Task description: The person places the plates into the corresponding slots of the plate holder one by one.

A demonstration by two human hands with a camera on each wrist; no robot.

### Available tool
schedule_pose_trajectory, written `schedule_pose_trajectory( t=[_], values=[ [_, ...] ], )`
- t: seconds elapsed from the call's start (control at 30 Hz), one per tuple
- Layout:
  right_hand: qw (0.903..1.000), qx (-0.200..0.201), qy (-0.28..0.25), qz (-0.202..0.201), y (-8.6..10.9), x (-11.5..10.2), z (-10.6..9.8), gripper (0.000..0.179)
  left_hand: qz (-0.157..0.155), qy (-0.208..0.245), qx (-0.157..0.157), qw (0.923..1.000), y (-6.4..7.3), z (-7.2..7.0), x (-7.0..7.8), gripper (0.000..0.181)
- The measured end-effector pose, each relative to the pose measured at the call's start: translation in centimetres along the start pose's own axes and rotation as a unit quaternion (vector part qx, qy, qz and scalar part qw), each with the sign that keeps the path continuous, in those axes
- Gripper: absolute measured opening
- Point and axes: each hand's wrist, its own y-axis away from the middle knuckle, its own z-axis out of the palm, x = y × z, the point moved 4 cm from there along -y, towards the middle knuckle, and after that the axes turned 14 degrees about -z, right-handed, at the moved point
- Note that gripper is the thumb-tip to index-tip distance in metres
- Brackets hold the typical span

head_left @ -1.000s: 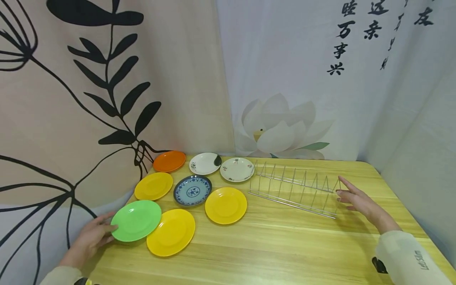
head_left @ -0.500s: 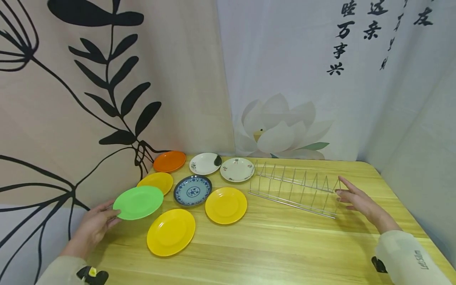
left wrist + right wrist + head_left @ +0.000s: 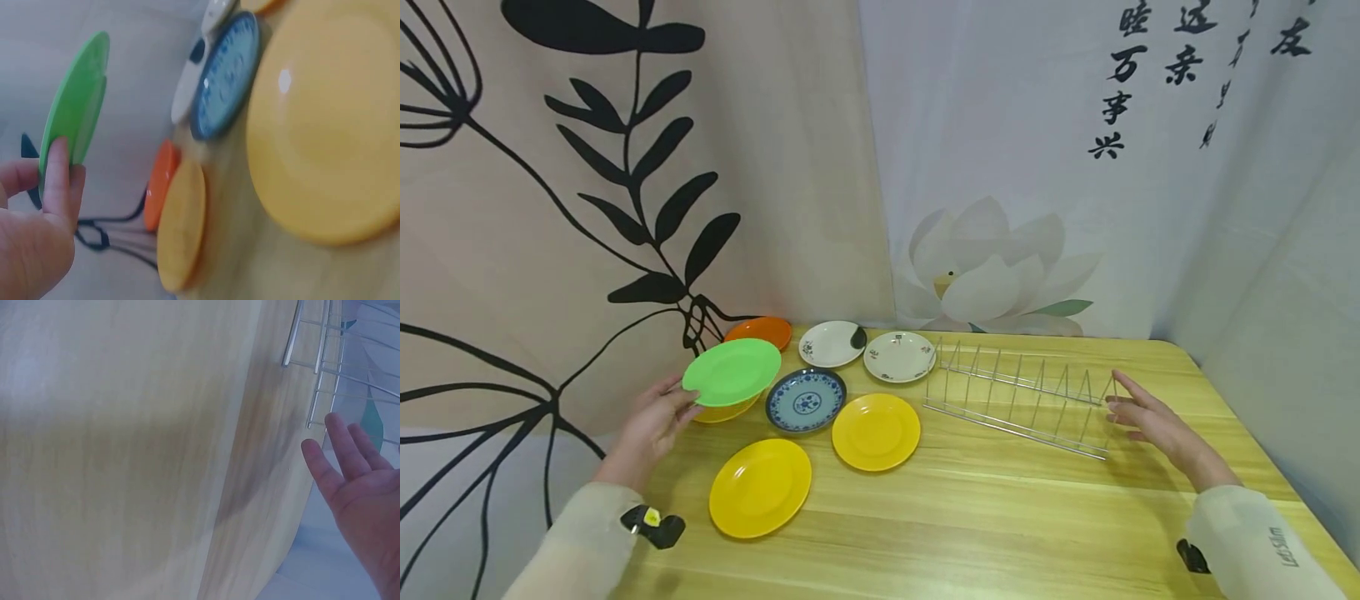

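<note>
In the head view, my left hand (image 3: pixel 651 429) pinches the rim of a green plate (image 3: pixel 733 371) at the left, thumb on top. The plate is raised off the table, tilted, and partly hides a yellow plate (image 3: pixel 726 412) and the orange plate (image 3: pixel 767 329). The left wrist view shows the green plate (image 3: pixel 75 106) edge-on, with fingers beneath it. My right hand (image 3: pixel 1165 433) is at the right end of a wire dish rack (image 3: pixel 1015 432), fingers loosely extended. In the right wrist view those fingers are close to the rack's end; whether they touch it I cannot tell.
A blue patterned plate (image 3: pixel 806 401) lies mid-left, with two yellow plates, one to its right (image 3: pixel 876 432) and one nearer (image 3: pixel 761 488). Two white patterned plates (image 3: pixel 898 357) lie at the back. Printed curtains (image 3: pixel 790 167) border the wooden table (image 3: pixel 962 525).
The green plate has risen off the table and travelled away from me and to the right in my left hand, now over the far-left yellow plate. My right hand has stayed in place.
</note>
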Motion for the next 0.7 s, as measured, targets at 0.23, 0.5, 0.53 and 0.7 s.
schedule_pose_trajectory(
  t=[0.23, 0.5, 0.53, 0.7],
  values=[
    [0.9998, 0.004, -0.009, -0.014, -0.1, 0.1, 0.0, 0.075, 0.007, 0.007, -0.013, 0.9999, -1.2, 4.8, 1.3, 0.07],
    [0.9999, 0.003, -0.011, -0.005, -0.2, -0.1, 0.0, 0.074, 0.001, 0.038, -0.015, 0.9992, -2.7, 10.3, 2.1, 0.062],
    [0.9999, 0.003, -0.011, -0.004, -0.2, -0.2, 0.0, 0.075, -0.001, 0.034, -0.012, 0.9993, -2.9, 11.0, 2.1, 0.062],
    [0.9999, 0.005, -0.014, -0.004, -0.2, 0.3, 0.1, 0.073, 0.007, 0.006, -0.006, 0.9999, -4.1, 14.5, 0.8, 0.062]
  ],
)
